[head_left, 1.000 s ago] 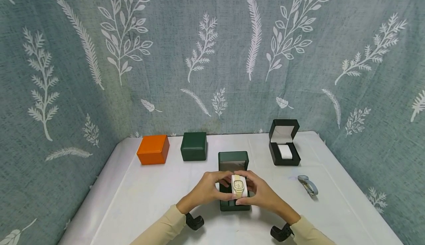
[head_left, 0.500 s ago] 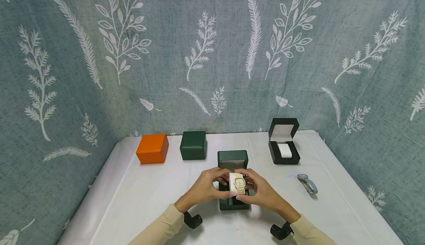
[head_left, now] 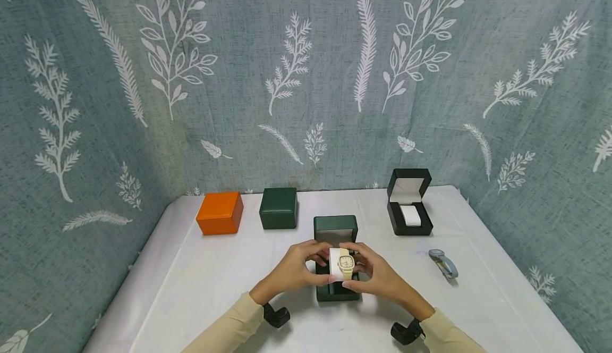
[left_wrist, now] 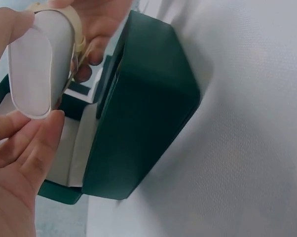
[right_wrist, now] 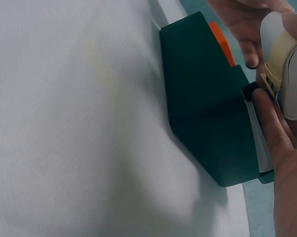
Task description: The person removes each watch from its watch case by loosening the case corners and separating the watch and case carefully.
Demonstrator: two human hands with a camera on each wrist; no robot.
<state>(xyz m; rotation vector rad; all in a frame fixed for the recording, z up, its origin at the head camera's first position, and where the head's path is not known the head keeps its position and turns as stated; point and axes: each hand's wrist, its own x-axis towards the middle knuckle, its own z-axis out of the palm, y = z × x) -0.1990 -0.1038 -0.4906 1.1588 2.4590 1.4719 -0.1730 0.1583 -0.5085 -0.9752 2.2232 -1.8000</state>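
Left fingers (left_wrist: 47, 140): grip white cushion (head_left: 335, 266) | right fingers (right_wrist: 270, 118): grip watch (head_left: 346, 262), seemingly round it | green box (head_left: 335, 223) beneath

Blue-green fabric walls (head_left: 332, 76) with white leaf prints enclose three sides of a white-covered table (head_left: 191, 276).

Looks like a makeshift tabletop booth (head_left: 239, 108), hard to place as home or studio. Walled from nine round to three o'clock by blue-green leaf-print fabric (head_left: 330, 87); spread toward six with white tablecloth (head_left: 210, 273).
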